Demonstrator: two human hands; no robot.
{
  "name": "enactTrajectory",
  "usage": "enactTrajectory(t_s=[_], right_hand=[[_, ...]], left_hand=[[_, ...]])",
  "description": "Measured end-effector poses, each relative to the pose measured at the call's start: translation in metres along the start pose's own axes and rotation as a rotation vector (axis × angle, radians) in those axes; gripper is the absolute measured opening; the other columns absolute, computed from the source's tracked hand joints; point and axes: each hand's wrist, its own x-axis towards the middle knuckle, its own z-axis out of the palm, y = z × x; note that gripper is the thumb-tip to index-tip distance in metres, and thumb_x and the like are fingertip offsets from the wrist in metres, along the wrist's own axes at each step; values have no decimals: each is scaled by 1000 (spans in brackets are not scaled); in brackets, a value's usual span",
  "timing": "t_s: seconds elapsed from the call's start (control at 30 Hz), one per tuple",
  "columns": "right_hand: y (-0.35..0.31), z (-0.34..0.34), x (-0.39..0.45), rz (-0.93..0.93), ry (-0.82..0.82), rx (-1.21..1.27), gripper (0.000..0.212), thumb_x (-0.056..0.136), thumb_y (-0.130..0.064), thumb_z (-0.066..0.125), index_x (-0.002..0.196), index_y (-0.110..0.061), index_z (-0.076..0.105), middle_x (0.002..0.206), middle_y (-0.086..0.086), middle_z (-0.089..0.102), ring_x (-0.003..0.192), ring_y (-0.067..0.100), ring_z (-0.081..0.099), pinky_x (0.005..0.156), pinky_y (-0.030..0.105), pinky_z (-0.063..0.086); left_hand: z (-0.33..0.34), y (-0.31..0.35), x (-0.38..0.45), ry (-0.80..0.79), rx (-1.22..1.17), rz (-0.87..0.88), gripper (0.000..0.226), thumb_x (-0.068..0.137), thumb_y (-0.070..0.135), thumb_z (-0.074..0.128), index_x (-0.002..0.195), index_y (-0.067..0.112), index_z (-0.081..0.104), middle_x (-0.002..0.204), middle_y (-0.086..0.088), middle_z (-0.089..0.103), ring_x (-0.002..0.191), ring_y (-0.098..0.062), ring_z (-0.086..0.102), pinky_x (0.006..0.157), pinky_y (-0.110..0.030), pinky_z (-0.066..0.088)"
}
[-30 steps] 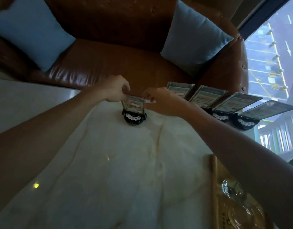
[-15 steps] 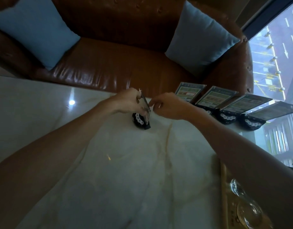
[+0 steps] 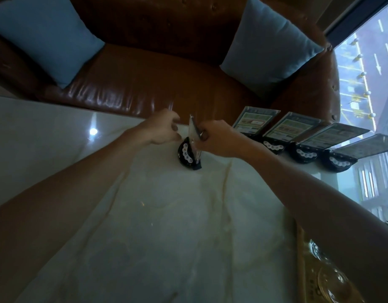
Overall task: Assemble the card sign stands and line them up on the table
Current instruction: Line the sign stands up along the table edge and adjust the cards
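Observation:
A card sign stand with a round black base [image 3: 187, 155] sits on the white marble table [image 3: 145, 215] near its far edge, turned edge-on to me. Its clear card panel [image 3: 193, 132] stands up from the base. My right hand [image 3: 217, 137] pinches the panel from the right side. Just left of the stand is my left hand [image 3: 163, 129], fingers curled and slightly apart, holding nothing. Several finished stands [image 3: 274, 145] with green cards [image 3: 254, 122] line the far edge to the right.
A brown leather sofa [image 3: 158, 84] with two blue cushions [image 3: 42, 38] lies beyond the table. A window [image 3: 368, 73] is at the right. A wooden tray [image 3: 304, 259] with glassware [image 3: 333, 281] sits at the near right corner.
The stand has been rotated from facing me to edge-on. My left hand has let go of the card and drawn slightly left; my right hand keeps its grip.

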Motion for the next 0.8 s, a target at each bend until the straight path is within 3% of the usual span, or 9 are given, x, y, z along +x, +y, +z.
enactTrajectory(t_s=[0.07, 0.17, 0.23, 0.3, 0.4, 0.53, 0.67, 0.8], right_hand=[[0, -8, 5, 12, 55, -53, 14, 92, -25, 63, 102, -16, 65, 90, 0, 67, 76, 15, 64, 56, 26, 50], [8, -30, 12, 13, 155, -116, 14, 94, -18, 57, 105, -18, 67, 92, 1, 67, 77, 18, 64, 65, 34, 56], [18, -43, 15, 4, 193, -138, 19, 92, -13, 54, 105, -19, 68, 93, 3, 68, 80, 21, 63, 68, 37, 53], [27, -53, 19, -4, 189, -175, 22, 93, -12, 53, 105, -22, 68, 94, 2, 70, 80, 20, 65, 69, 37, 55], [34, -63, 26, -31, 191, -221, 24, 94, -13, 53, 109, -23, 69, 96, -1, 68, 81, 18, 62, 69, 34, 51], [46, -70, 32, -27, 215, -223, 23, 93, -13, 52, 107, -23, 68, 93, -1, 66, 78, 19, 61, 66, 35, 51], [54, -68, 34, -22, 198, -216, 24, 94, -11, 50, 106, -22, 67, 87, 1, 68, 68, 15, 62, 54, 28, 43], [59, -66, 32, -30, 202, -222, 24, 94, -11, 51, 109, -20, 67, 89, 3, 66, 73, 21, 61, 62, 34, 50]], left_hand=[[1, -4, 10, 144, 3, 72, 66, 83, 18, 81, 142, 14, 52, 129, -11, 64, 116, -28, 64, 92, -37, 50], [2, 0, 25, 241, -38, 203, 22, 85, 16, 78, 107, 14, 73, 96, -1, 72, 93, -22, 69, 75, -30, 51], [2, 6, 32, 312, -50, 227, 12, 87, 14, 76, 99, 11, 76, 88, 1, 71, 83, -16, 66, 65, -17, 42], [3, 11, 35, 348, -18, 252, 11, 90, 14, 73, 100, 11, 77, 85, 4, 67, 81, -12, 62, 62, -11, 36], [5, 17, 42, 369, -13, 271, 12, 92, 14, 70, 100, 12, 77, 80, 6, 64, 78, -11, 61, 65, -15, 40], [3, 24, 52, 395, 12, 283, 15, 92, 17, 70, 105, 12, 78, 83, 7, 65, 79, -9, 59, 59, -4, 32], [6, 26, 58, 385, 20, 292, 16, 91, 16, 71, 105, 10, 77, 87, 1, 69, 78, -9, 59, 61, -7, 35], [10, 28, 63, 377, -14, 280, 14, 91, 16, 72, 104, 12, 77, 85, 4, 68, 74, -8, 59, 69, -18, 45]])
